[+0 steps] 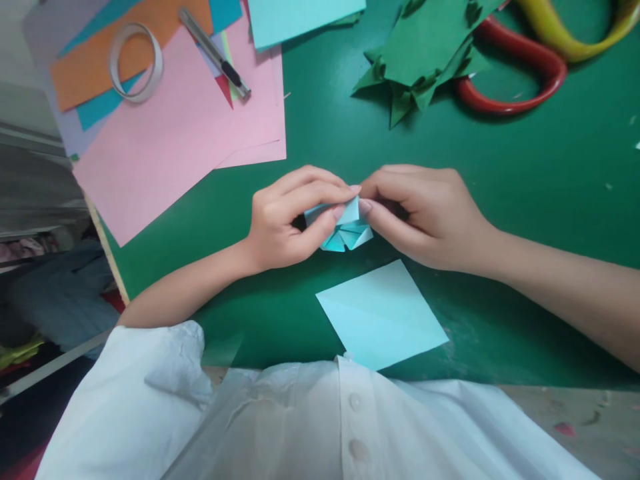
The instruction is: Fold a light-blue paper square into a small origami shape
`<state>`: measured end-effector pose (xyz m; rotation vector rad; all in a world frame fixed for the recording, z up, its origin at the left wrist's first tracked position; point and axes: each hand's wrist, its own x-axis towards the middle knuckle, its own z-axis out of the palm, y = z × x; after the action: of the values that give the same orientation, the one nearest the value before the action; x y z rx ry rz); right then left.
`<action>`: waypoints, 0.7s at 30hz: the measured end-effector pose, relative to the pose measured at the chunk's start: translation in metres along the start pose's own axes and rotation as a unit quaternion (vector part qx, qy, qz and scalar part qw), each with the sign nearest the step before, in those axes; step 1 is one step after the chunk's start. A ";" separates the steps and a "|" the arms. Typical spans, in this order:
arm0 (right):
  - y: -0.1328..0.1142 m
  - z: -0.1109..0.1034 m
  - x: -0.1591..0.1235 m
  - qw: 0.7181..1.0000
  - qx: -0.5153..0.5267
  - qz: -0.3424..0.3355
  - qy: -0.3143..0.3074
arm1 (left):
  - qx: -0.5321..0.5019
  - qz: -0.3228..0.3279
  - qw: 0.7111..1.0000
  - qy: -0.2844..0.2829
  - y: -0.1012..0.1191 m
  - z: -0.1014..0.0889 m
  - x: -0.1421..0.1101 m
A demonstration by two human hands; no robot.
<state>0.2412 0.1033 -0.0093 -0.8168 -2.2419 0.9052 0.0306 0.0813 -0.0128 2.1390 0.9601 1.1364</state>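
A small folded piece of light blue paper (345,237) is held between my two hands, above the green table (250,313). My left hand (300,213) pinches its left side with thumb and fingers, covering part of it. At the paper's right edge, the thumb and forefinger of my right hand (425,217) are closed on it. Several pointed, creased flaps show along its lower side. Nearer my body, a flat light blue paper square (383,313) lies turned at an angle on the table.
At the upper left, pink paper sheets (170,133) and other coloured sheets lie under a white tape roll (136,63) and a box cutter (215,53). A green folded paper figure (425,47) lies beside scissors with a red handle (515,73). Another light blue sheet (305,20) lies at the top.
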 end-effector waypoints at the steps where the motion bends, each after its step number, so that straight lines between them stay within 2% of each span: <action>1: 0.000 0.000 0.000 1.000 -0.004 -0.007 -0.001 | -0.017 -0.016 1.000 -0.001 -0.001 0.000 0.001; 3: 0.000 0.000 0.000 1.000 -0.004 -0.017 0.000 | -0.044 -0.057 0.997 -0.008 -0.003 -0.001 0.002; 6: 0.000 0.001 0.000 1.000 0.011 -0.020 0.011 | -0.069 -0.111 0.990 -0.049 -0.002 -0.002 0.006; 11: 0.000 -0.001 0.000 1.000 0.021 -0.016 0.011 | -0.064 -0.075 0.986 -0.132 0.000 -0.007 0.012; 21: -0.008 -0.006 0.003 0.997 0.067 0.040 -0.020 | -0.050 -0.083 0.987 -0.125 0.001 -0.006 0.011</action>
<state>0.2413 0.1029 0.0008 -0.8394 -2.1681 1.1065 0.0301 0.0901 -0.0031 2.0206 0.9242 0.7985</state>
